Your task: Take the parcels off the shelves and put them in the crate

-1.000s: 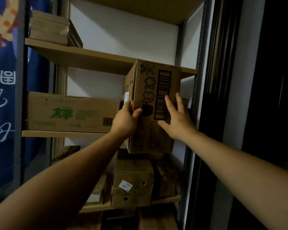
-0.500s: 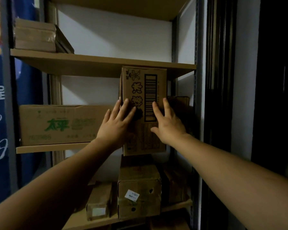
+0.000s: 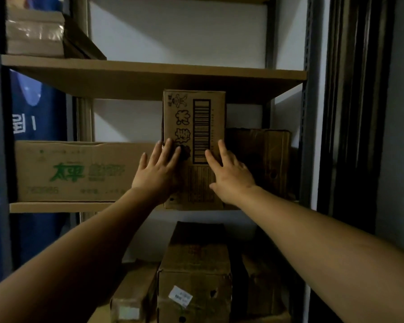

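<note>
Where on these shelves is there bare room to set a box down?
Upper shelf, right of the stack: bare. Middle shelf is crowded: green-print box, tall box and dark box fill it side by side.

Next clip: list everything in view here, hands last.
barcode box: one, brown, upright, middle shelf centre
green-lettered box: one, brown, middle shelf left
dark box: one, brown, middle shelf right
flat parcels: stack, brown, top shelf left
labelled box: one, brown, lower shelf centre
small box: one, brown, lower shelf left
shadowed box: one, dark, lower shelf right
shelving: one, wooden boards, grey posts
banner: one, blue, white lettering, far left
left hand: one, flat on barcode box front
right hand: one, flat on barcode box front
</note>
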{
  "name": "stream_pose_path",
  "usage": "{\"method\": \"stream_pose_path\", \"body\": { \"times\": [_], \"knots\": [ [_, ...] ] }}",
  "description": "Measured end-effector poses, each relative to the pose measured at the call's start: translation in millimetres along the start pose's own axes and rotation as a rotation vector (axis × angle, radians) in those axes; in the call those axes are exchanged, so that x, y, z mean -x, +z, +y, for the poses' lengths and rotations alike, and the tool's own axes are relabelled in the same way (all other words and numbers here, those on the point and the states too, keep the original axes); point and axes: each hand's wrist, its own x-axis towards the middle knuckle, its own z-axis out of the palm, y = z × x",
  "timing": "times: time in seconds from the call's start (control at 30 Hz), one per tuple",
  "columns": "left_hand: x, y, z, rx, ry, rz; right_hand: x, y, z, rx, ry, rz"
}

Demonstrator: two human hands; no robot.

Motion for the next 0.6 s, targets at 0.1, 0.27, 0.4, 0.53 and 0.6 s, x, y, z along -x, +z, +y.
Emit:
{"method": "stream_pose_path", "body": {
  "times": [0.1, 0.27, 0.4, 0.53, 0.6],
  "knots": [
    [-6.0, 8.8, -4.5, 0.000, 0.000, 0.035, -7.7, 13.7, 4.7, 0.000, -0.038, 0.052],
    [-11.1, 8.4, -13.9, -0.066, 0.041, 0.067, -7.8, 12.3, 3.7, -0.018, -0.024, 0.055],
    [-19.9, -3.8, -10.1, -0.037, 0.083, 0.136, -1.9, 3.6, 6.5, -0.078, 0.027, 0.079],
    [-29.4, -15.0, 7.0, -0.006, 0.169, 0.173, 9.0, -8.6, 29.3, -0.066, 0.126, 0.106],
    [-33.4, -20.6, 24.5, -0.001, 0.213, 0.171, 14.6, -14.0, 44.6, -0.045, 0.170, 0.101]
  ]
}}
